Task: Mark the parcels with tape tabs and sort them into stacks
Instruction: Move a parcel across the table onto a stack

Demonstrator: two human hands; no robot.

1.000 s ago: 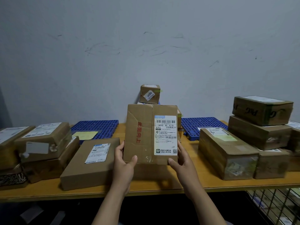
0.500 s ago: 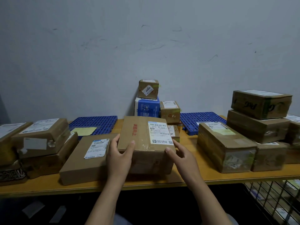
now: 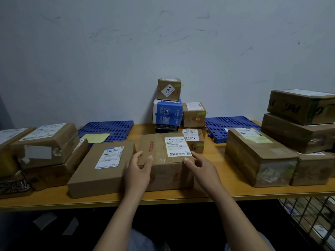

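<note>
parcel: brown cardboard parcel with white label and red print [image 3: 164,156] lies flat, front-centre on orange wooden table [image 3: 217,193] | hands: left hand [image 3: 137,172] clasps near-left corner, right hand [image 3: 201,169] clasps near-right corner | left neighbour: flat brown cardboard box [image 3: 101,167], just beside | behind: blue perforated mat [image 3: 108,127]
</note>
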